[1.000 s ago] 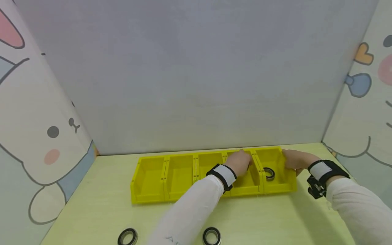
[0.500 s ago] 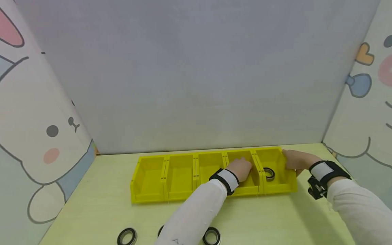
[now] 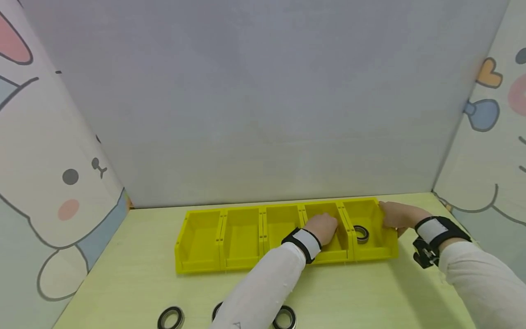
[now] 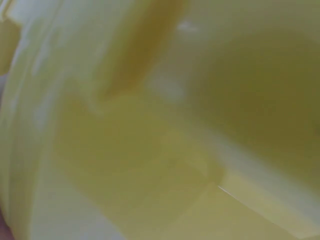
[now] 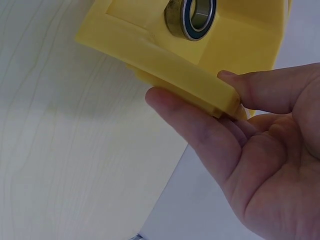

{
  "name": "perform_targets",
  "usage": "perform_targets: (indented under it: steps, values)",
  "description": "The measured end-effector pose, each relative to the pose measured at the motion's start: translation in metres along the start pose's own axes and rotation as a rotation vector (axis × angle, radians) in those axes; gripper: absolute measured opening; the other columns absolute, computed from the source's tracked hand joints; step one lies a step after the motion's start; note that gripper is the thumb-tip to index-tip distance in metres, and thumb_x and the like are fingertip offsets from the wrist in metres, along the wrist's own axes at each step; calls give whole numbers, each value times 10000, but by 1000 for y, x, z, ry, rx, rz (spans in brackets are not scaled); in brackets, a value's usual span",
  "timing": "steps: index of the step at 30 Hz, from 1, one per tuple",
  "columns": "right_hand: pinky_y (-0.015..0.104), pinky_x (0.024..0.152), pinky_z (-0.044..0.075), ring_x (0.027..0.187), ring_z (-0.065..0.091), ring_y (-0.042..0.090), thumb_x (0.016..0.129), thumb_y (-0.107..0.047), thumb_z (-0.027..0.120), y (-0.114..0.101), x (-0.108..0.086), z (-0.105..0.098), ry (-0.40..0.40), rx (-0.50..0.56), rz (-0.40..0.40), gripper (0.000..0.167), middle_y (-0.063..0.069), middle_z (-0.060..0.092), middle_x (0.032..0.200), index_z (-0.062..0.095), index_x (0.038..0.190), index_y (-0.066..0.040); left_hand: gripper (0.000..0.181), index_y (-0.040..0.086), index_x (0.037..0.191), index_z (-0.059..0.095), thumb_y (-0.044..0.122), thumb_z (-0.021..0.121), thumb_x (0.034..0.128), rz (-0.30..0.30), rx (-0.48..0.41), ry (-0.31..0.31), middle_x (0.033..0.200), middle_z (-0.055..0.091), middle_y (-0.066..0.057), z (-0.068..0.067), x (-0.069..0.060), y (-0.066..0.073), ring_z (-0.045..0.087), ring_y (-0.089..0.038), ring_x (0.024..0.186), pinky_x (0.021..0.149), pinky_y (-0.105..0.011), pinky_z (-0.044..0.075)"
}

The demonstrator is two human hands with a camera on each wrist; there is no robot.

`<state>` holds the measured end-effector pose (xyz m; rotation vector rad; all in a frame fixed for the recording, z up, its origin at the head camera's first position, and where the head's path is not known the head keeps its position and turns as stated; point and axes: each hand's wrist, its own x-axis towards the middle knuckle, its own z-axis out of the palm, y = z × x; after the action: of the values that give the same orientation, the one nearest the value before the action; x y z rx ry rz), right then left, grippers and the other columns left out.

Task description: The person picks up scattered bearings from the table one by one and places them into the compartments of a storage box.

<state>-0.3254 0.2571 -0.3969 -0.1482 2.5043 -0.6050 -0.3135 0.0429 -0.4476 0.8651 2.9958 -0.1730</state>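
Note:
A row of joined yellow bins (image 3: 201, 240) stands at the back of the table. My left hand (image 3: 322, 227) reaches into the second bin from the right, close to its right-hand divider. Its fingertips are hidden, so what they hold does not show. The left wrist view is filled by blurred yellow bin walls (image 4: 150, 150). My right hand (image 3: 394, 215) grips the outer wall of the rightmost bin. In the right wrist view its thumb (image 5: 265, 90) lies inside the wall and its fingers (image 5: 200, 132) outside. A ball bearing (image 3: 361, 234) rests in that bin.
Nearer the front of the pale wooden table (image 3: 135, 269) lie more bearings: one at the left (image 3: 170, 317), another (image 3: 217, 310) partly behind the left sleeve, a third (image 3: 284, 316) beside it. A grey panel (image 3: 263, 114) rises behind the bins, with cartoon-printed panels at both sides.
My left hand has come slightly down and toward the front within the same bin. The middle bearing has come partly into sight beside the sleeve. My right hand keeps its grip.

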Motion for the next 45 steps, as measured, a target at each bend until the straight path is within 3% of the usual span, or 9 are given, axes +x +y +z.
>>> perform_targets:
  steps: [6,9,11,13,17,22,27,32,45]
  values:
    - [374,659,566,955,605,307,877,60,492,3,4,1,0,-6,-1,698,349,424,1264,78,1428,168,165,154,858,683,137,543,945,6,-41,-30,787,636,39,-6,-5,2,543,-95,656,597,-223,473]
    - [375,667,567,967,603,315,883,58,487,0,-2,0,-1,-8,-2,687,342,441,1240,79,1423,175,144,147,822,666,196,579,926,35,-83,-27,713,595,35,-17,-19,3,488,-95,580,511,-217,433]
    - [374,668,567,964,599,313,888,54,485,0,-3,0,-2,-9,-6,678,327,457,1215,84,1420,177,185,161,915,688,315,587,928,50,-95,5,823,644,32,-28,-34,4,565,-96,687,592,-234,488]
    - [374,666,567,950,597,305,887,54,483,0,-4,0,-4,-7,-8,670,307,476,1185,92,1417,179,377,186,1166,647,459,544,927,67,-97,51,1120,649,-5,-41,-54,5,616,-155,978,809,-342,522]
    - [373,665,567,945,600,298,875,60,492,0,-6,0,-10,3,-10,677,300,479,1179,100,1415,179,700,295,1508,219,607,426,916,104,-91,155,1567,185,-67,-62,-100,0,171,-306,1433,1049,-648,223]
    - [374,671,567,934,598,286,874,62,494,0,-4,-1,-7,8,-2,675,284,492,1159,108,1416,176,755,356,1507,-55,566,403,944,162,-145,259,1579,-116,-48,-68,-154,-13,-86,-289,1442,1033,-707,124]
    - [379,682,566,922,590,280,887,49,503,1,-2,0,-5,6,14,671,266,498,1140,112,1419,168,755,357,1503,-73,526,419,956,191,-170,312,1569,-168,-59,-55,-193,-23,-99,-311,1440,998,-745,131]
    - [385,680,565,926,590,291,878,56,510,1,-3,0,1,8,21,679,275,493,1143,114,1418,168,746,346,1518,62,585,437,919,232,-170,291,1579,-125,-86,-29,-214,-28,-30,-361,1442,990,-737,180]
    - [381,673,566,926,591,288,880,51,517,3,0,1,6,11,28,699,275,490,1145,92,1423,166,813,389,1506,145,667,506,833,288,-275,18,1587,23,-95,30,-228,-36,111,-390,1426,911,-728,305]
